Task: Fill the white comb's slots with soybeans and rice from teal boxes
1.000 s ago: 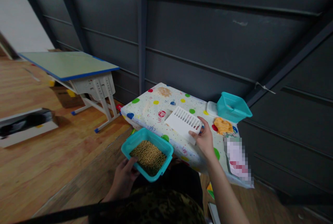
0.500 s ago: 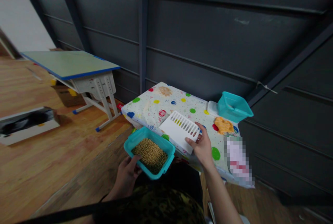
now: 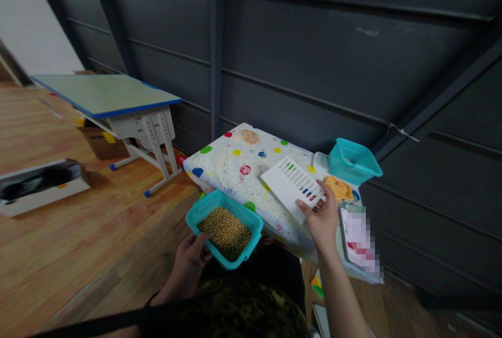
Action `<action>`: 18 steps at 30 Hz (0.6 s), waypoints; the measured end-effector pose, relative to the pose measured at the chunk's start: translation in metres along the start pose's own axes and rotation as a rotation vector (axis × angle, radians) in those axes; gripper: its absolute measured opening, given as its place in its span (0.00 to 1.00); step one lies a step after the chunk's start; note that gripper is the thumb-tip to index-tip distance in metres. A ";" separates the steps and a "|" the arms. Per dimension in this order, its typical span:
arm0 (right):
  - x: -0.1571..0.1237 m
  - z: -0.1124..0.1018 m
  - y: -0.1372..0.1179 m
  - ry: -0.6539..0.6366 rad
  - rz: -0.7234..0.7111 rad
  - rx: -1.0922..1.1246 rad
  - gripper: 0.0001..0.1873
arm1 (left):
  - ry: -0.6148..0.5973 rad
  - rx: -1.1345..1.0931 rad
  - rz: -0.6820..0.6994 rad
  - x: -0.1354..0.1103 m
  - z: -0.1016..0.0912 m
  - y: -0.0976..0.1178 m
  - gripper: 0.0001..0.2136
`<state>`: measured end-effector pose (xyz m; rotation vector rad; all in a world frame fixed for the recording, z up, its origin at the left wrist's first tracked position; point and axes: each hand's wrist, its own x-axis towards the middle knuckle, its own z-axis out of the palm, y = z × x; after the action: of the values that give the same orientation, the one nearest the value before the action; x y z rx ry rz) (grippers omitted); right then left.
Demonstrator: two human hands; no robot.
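Note:
My left hand [image 3: 195, 250] grips the near-left rim of a teal plastic tub [image 3: 191, 216]. Yellowish soybeans [image 3: 227, 226] lie in the tub, with darker green beans showing along its near right side. In my right hand [image 3: 323, 212] is a white slotted plastic panel [image 3: 288, 187], pinched at its right end with the thumb on top. The panel is held over the table, its row of slots toward the far side. Fingers beneath the panel are partly hidden.
The table wears a dotted white cloth [image 3: 219, 170]. On it are a pile of pale grains [image 3: 250, 137], a second teal tub [image 3: 355, 162], a crumpled orange cloth [image 3: 339, 190] and a blurred flat item [image 3: 358, 238]. A green-topped desk [image 3: 110, 94] stands left.
My right hand has carried the slotted panel to the right and slightly away from the tub. The left hand and its tub have hardly moved.

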<state>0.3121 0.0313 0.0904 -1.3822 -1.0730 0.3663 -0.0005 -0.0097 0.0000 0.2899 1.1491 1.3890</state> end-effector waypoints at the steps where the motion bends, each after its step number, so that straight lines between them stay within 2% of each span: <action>1: 0.011 0.001 0.002 0.042 -0.029 -0.016 0.44 | -0.013 0.010 0.003 0.001 -0.002 0.001 0.21; 5: 0.052 0.022 0.016 0.029 -0.091 -0.028 0.43 | -0.016 0.006 0.000 0.002 -0.006 0.004 0.20; 8: 0.071 0.046 0.028 -0.001 -0.067 -0.091 0.43 | 0.007 -0.010 -0.012 0.003 -0.008 0.006 0.20; 12: 0.081 0.066 0.039 -0.020 -0.044 -0.164 0.44 | 0.002 -0.025 -0.023 0.002 -0.008 0.008 0.20; 18: 0.081 0.071 0.044 -0.063 -0.030 -0.117 0.45 | 0.006 -0.007 -0.040 0.002 -0.010 0.008 0.20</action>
<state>0.3144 0.1463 0.0708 -1.4646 -1.1815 0.3312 -0.0133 -0.0100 0.0007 0.2571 1.1488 1.3593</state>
